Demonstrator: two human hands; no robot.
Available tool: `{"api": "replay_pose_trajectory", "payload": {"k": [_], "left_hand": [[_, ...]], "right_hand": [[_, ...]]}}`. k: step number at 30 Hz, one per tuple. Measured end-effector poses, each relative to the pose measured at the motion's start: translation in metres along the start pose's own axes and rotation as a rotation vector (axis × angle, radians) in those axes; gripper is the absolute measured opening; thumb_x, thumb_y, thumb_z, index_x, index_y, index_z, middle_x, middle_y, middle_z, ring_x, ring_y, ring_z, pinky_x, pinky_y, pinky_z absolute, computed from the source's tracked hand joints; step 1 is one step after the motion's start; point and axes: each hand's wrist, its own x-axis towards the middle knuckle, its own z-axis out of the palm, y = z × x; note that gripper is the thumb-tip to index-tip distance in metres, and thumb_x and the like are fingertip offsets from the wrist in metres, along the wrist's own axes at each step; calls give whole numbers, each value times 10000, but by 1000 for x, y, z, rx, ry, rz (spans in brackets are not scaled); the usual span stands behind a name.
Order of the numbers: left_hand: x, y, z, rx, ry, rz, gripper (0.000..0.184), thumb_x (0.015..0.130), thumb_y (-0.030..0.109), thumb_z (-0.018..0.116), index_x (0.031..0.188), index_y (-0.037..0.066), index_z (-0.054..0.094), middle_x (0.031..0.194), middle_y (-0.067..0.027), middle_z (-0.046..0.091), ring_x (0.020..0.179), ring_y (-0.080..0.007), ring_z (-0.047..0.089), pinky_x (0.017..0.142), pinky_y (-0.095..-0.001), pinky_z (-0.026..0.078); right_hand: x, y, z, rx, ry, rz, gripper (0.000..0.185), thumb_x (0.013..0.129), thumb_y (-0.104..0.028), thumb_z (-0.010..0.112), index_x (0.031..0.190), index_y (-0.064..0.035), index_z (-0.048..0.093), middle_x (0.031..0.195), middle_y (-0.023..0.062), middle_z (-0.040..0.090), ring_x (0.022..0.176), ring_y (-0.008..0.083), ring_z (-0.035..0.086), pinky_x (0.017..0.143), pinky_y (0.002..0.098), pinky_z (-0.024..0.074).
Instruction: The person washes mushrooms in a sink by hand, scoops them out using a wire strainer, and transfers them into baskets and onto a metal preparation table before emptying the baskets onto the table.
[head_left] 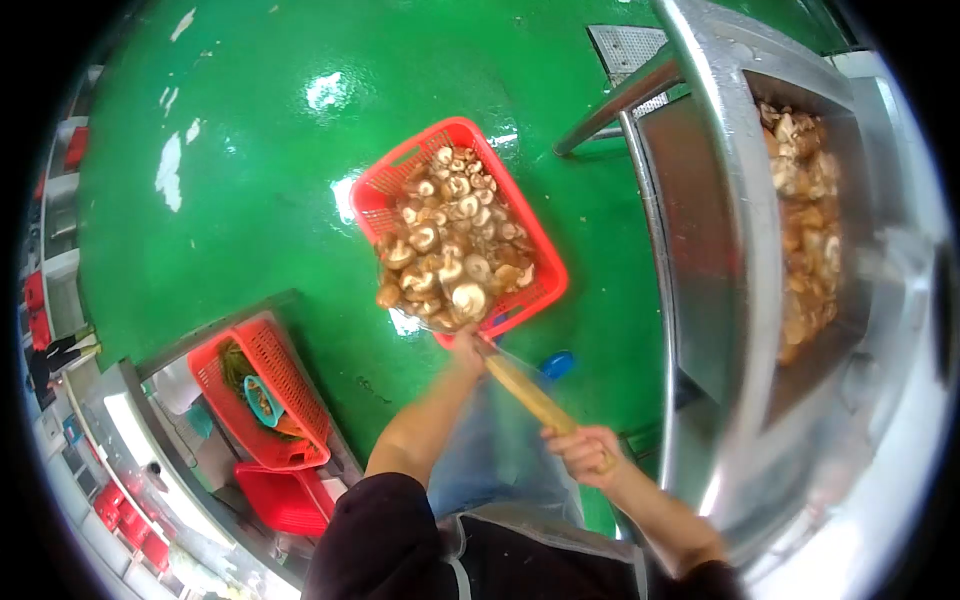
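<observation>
**At a red basket point(530, 232), a heap of mushrooms point(450, 250) and 2 hands on 1 handle**

In the middle of the view, the mushrooms lie in and over the slotted basket, many with pale stems turned up. On the near left side the heap covers the rim and reaches past it. A wooden handle point(530, 392) slants from the heap down toward the person's right side; whatever joins its far end is hidden by the mushrooms.

The left hand point(468, 352) is closed around the handle just beside the heap, and slightly blurred. The right hand point(587, 452) is wrapped around the handle's near end, its fingers curled over the wood.

Under the basket spreads a wet green floor point(250, 200). Near the handle is a small blue object point(560, 364), too unclear to name. To the right, a steel sink point(735, 200) holds a second batch of mushrooms point(805, 230). At lower left, another red basket point(287, 375) contains a teal bowl point(251, 403) and some greens point(234, 366).
</observation>
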Motion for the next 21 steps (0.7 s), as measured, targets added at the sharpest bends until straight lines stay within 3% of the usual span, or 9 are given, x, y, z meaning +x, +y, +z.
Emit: {"api": "replay_pose_trajectory", "payload": {"k": [4,5,6,10,11,14,15,18,21], "left_hand": [[39,40,3,109,30,170,67,814,126,432,804,59,431,608,-64,447,503,-207,441,483,-350,416],[46,49,9,104,88,120,57,832,132,407,787,97,412,503,-42,397,442,-186,418,417,-350,400],[58,53,10,35,165,204,48,841,98,415,848,60,443,624,-63,457,506,-180,440,439,-311,407],[47,52,7,72,294,305,78,841,116,455,855,40,451,605,-71,459,463,-193,448,411,-328,397],[35,45,9,117,334,315,85,837,121,468,844,37,456,603,-71,460,455,-196,449,404,-331,394],[8,11,8,260,403,385,131,821,151,519,795,33,469,598,-72,464,439,-202,454,388,-341,386],[4,-3,2,267,391,358,155,810,169,540,779,34,471,596,-70,465,445,-200,458,394,-346,389],[1,-37,-13,335,385,339,202,807,198,570,755,37,460,587,-60,449,448,-188,448,402,-347,395],[-10,-64,-11,462,421,447,195,839,175,551,777,33,433,579,-48,412,436,-171,416,393,-322,393]], "right_hand": [[45,-49,20,-115,103,10,437,823,-124,509,1193,7,317,756,29,424,518,86,458,448,234,444],[48,-62,26,-340,209,-12,441,819,-128,517,1195,-1,326,762,37,444,525,92,468,454,227,444],[43,-77,33,-565,316,-31,444,815,-132,524,1198,-9,335,769,45,464,533,99,479,460,219,443],[38,-85,66,-1306,724,-40,435,779,-136,554,1177,-60,397,794,80,532,560,121,513,473,223,438],[38,-77,67,-1682,923,36,466,733,-134,568,1172,-79,422,797,95,548,574,129,531,473,247,433],[20,-52,56,-2213,1158,292,581,725,-90,545,1273,-80,353,766,59,535,518,104,482,413,230,378],[0,-59,19,-2297,1144,202,602,705,-80,551,1275,-87,356,693,42,515,496,114,469,397,250,358],[-31,-37,11,-1914,1194,108,537,660,-50,577,1177,-71,433,677,69,513,513,122,494,407,260,366],[-62,-38,-3,-1721,1044,46,535,664,-28,567,1181,-61,430,622,33,483,456,99,443,376,243,335]]}}
